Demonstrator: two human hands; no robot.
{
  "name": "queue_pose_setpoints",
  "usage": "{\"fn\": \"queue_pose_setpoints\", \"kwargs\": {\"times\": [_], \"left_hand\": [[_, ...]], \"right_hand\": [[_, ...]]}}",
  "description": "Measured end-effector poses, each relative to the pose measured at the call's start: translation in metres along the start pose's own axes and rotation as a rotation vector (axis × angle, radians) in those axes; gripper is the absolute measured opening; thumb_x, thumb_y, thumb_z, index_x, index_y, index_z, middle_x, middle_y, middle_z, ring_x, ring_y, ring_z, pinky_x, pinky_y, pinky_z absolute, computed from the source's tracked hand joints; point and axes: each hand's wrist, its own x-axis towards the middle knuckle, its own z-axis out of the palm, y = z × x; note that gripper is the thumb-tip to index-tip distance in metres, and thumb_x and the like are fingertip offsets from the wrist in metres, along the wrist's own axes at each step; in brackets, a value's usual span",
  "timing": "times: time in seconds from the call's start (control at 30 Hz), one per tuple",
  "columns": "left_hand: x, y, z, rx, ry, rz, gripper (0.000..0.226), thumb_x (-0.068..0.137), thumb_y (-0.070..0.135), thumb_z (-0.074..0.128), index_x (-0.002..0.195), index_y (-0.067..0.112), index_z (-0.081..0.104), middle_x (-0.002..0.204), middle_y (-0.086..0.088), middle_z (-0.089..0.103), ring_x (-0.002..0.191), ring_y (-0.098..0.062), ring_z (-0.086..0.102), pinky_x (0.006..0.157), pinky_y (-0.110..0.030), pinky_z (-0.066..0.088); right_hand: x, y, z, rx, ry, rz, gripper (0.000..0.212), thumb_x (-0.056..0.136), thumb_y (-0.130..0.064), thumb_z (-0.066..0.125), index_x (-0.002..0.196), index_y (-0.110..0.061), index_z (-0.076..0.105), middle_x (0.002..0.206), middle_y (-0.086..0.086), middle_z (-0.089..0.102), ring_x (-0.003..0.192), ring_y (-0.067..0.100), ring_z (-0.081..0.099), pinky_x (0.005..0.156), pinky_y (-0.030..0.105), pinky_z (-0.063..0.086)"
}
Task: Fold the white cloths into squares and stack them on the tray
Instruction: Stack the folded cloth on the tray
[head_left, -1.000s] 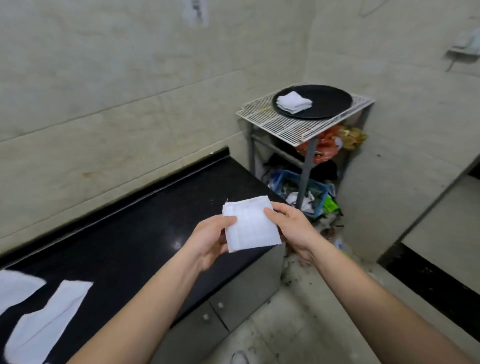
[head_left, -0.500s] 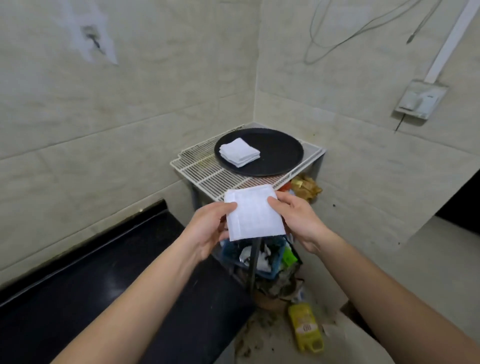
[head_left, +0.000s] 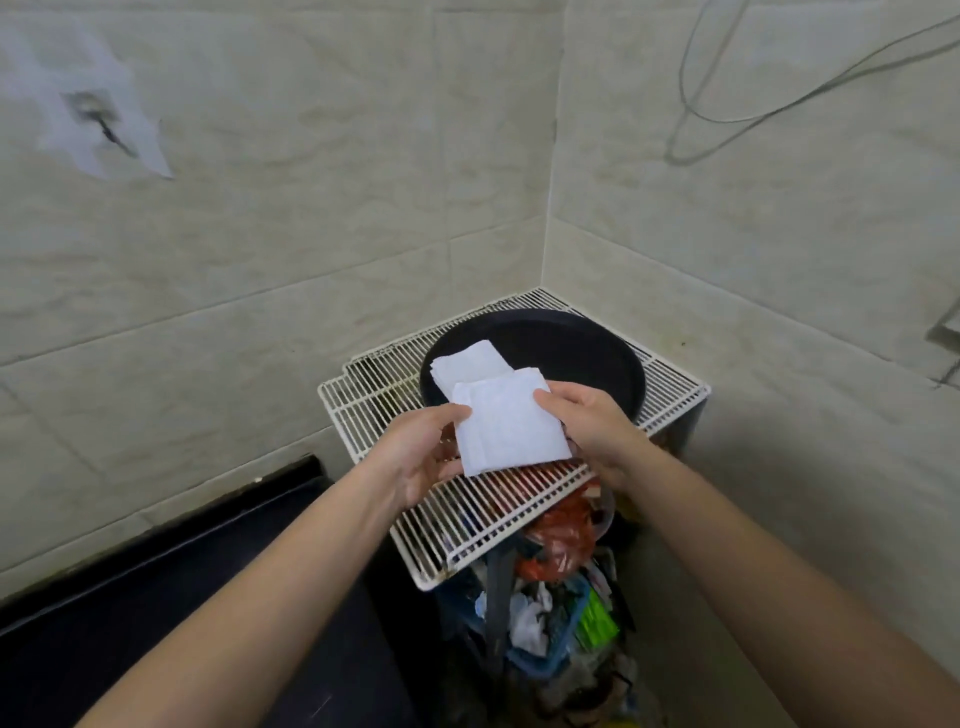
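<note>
Placement pending: folded cloth (head_left: 506, 426), pinched at opposite edges by left hand (head_left: 426, 452) and right hand (head_left: 587, 421), hangs at tray (head_left: 571, 353) near rim, beside the stack (head_left: 467, 366) already on it.

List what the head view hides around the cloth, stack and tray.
In the head view:
- the stack: near half behind the held cloth; layer count unreadable.
- the tray: near rim behind the held cloth and right hand.
- the left hand: fingertips under the held cloth unseen.

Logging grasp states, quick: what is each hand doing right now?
Left hand: pinches the folded white cloth at its left edge.
Right hand: pinches the same cloth's right edge.
</note>
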Motion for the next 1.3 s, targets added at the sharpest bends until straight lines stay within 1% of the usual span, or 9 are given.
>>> {"fn": "queue_pose_setpoints", "kwargs": {"times": [0.07,0.2,0.37,0.47,0.7,0.87,1.03,1.2,1.3], "left_hand": [[0.02,0.01,0.009,-0.018,0.059,0.006,0.019,0.094,0.009,0.061,0.112,0.003,0.064,0.094,-0.009,0.071,0.085,-0.023,0.069,0.06,-0.034,0.059],[0.056,0.025,0.017,-0.011,0.163,0.023,0.013,0.095,0.007,0.056,0.107,0.005,0.063,0.079,-0.004,0.067,0.071,-0.018,0.066,0.051,-0.028,0.053],[0.1,0.033,0.013,-0.021,0.272,0.042,0.019,0.093,0.007,0.058,0.11,0.004,0.065,0.087,-0.006,0.072,0.079,-0.021,0.068,0.065,-0.034,0.055],[0.121,0.032,0.011,-0.053,0.295,0.044,0.021,0.092,0.005,0.057,0.112,0.004,0.066,0.096,-0.008,0.074,0.087,-0.023,0.07,0.069,-0.036,0.057],[0.143,0.016,0.008,-0.075,0.31,0.01,0.03,0.088,0.004,0.057,0.117,0.006,0.066,0.107,-0.007,0.075,0.097,-0.025,0.072,0.07,-0.035,0.059],[0.145,0.011,0.006,-0.051,0.34,0.051,0.026,0.092,0.003,0.059,0.118,0.004,0.061,0.108,-0.01,0.074,0.096,-0.026,0.072,0.063,-0.033,0.058],[0.144,0.006,0.009,0.02,0.377,0.092,0.019,0.093,0.001,0.06,0.112,0.004,0.058,0.105,-0.015,0.072,0.091,-0.027,0.073,0.065,-0.036,0.06],[0.14,0.009,0.003,0.13,0.418,0.109,0.024,0.091,0.007,0.064,0.114,0.007,0.054,0.108,-0.015,0.069,0.096,-0.028,0.071,0.071,-0.039,0.062],[0.129,0.018,-0.007,0.182,0.435,0.137,0.023,0.093,0.018,0.062,0.113,0.008,0.058,0.106,-0.01,0.067,0.093,-0.022,0.066,0.068,-0.034,0.057]], "right_hand": [[0.041,-0.005,-0.008,0.027,-0.088,0.033,0.016,0.099,-0.024,0.06,0.112,-0.023,0.07,0.114,0.002,0.074,0.104,0.021,0.071,0.095,0.044,0.057],[0.102,-0.014,-0.009,0.002,-0.191,0.049,0.028,0.099,-0.017,0.058,0.125,-0.02,0.068,0.115,0.0,0.073,0.107,0.019,0.069,0.098,0.044,0.055],[0.163,-0.013,-0.002,-0.07,-0.246,0.083,0.044,0.098,-0.016,0.057,0.141,-0.022,0.054,0.125,0.001,0.066,0.111,0.019,0.065,0.094,0.039,0.055],[0.184,-0.011,0.002,-0.085,-0.265,0.086,0.047,0.097,-0.013,0.057,0.142,-0.023,0.052,0.126,0.001,0.066,0.11,0.018,0.065,0.091,0.037,0.055],[0.199,0.0,-0.001,-0.139,-0.288,0.106,0.05,0.096,-0.012,0.056,0.144,-0.023,0.049,0.124,-0.005,0.068,0.108,0.015,0.067,0.083,0.031,0.056],[0.2,0.002,0.0,-0.157,-0.276,0.073,0.05,0.095,-0.011,0.058,0.143,-0.023,0.051,0.123,-0.004,0.066,0.106,0.013,0.067,0.079,0.028,0.054],[0.201,0.006,-0.001,-0.237,-0.233,0.05,0.049,0.093,-0.014,0.06,0.141,-0.022,0.052,0.118,-0.005,0.067,0.107,0.014,0.066,0.097,0.038,0.054],[0.195,-0.004,-0.007,-0.305,-0.169,-0.009,0.046,0.097,-0.016,0.06,0.142,-0.021,0.051,0.113,-0.006,0.065,0.098,0.013,0.067,0.081,0.032,0.059],[0.191,-0.02,-0.01,-0.362,-0.135,-0.098,0.044,0.097,-0.02,0.058,0.14,-0.024,0.053,0.107,-0.014,0.064,0.107,0.013,0.064,0.097,0.039,0.055]]}}
